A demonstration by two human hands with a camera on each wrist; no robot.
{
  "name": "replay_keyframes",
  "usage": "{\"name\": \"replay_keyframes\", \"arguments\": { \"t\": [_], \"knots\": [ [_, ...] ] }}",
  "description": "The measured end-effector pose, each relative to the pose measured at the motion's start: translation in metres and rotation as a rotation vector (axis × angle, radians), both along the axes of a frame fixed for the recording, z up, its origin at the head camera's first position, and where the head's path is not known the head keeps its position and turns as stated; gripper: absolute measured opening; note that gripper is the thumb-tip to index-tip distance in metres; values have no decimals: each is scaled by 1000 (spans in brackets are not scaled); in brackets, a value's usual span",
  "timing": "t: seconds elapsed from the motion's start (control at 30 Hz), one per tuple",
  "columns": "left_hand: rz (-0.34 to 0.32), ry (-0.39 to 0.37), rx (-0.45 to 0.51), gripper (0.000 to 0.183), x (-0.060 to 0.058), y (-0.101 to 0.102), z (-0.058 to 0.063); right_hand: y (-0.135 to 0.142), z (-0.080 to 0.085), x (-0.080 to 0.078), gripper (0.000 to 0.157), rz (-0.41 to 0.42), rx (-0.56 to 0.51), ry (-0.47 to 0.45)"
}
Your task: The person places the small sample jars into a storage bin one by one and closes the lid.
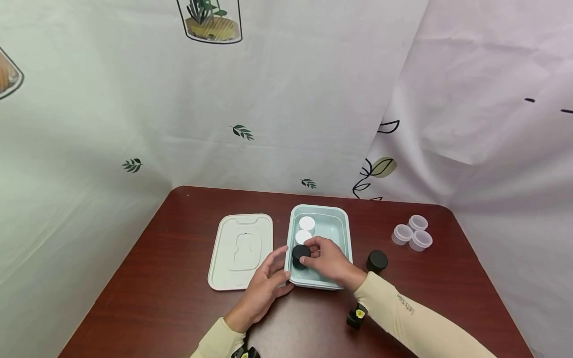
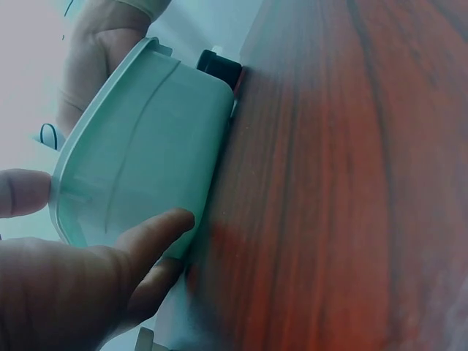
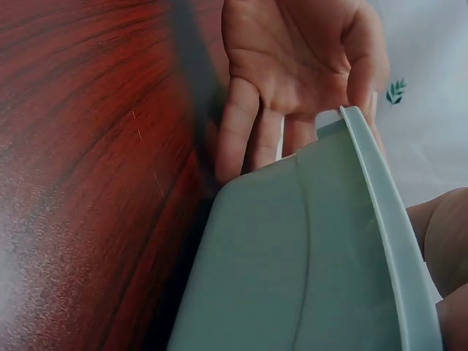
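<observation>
A pale blue-green plastic tub stands on the table, seen from its sides in both wrist views. In its front left corner is a small round black container, which my right hand pinches between thumb and fingers from the right. Just behind it, two small white round containers line the tub's left side. My left hand touches the tub's front left corner with extended fingers. In the left wrist view the thumb meets the rim and the other fingers lie along the wall.
Left of the tub lies a flat whitish lid. To its right stands another black round container. Farther right, three small translucent cups are grouped on the dark red-brown table. A printed cloth hangs behind.
</observation>
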State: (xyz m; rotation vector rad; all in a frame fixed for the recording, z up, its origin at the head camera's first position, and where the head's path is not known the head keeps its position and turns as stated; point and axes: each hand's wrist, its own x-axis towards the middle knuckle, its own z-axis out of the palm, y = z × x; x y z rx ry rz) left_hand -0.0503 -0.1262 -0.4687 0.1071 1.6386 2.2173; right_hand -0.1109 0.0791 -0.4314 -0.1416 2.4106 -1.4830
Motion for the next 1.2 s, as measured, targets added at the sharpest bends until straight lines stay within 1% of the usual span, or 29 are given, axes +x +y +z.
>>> {"name": "replay_keyframes", "arguments": {
  "t": [0.13, 0.23, 0.47, 0.67, 0.8, 0.97, 1.1, 1.2],
  "knots": [
    [2, 2, 2, 69, 0, 0, -1, -1, -2, -2, 32, 13, 3, 23],
    [-1, 0, 6, 69, 0, 0, -1, -1, -3, -3, 28, 11, 18, 21],
    [8, 4, 9, 70, -1, 0, -1, -1, -2, -6, 28, 18, 34, 24],
    [10, 2, 4, 70, -2, 1, 0, 0, -3, -9, 29, -6, 30, -11],
    [6, 1, 2, 69, -2, 2, -1, 2, -2, -9, 29, -19, 49, -24],
    [5, 1, -1, 69, -1, 2, -1, 6, 6, -10, 32, -45, 49, -24],
    [10, -2, 0, 69, 0, 2, 0, 13, 19, -11, 39, -66, 7, -59],
    [13, -4, -2, 69, 0, 2, -1, 21, 29, -12, 42, -76, -17, -59]
  ]
}}
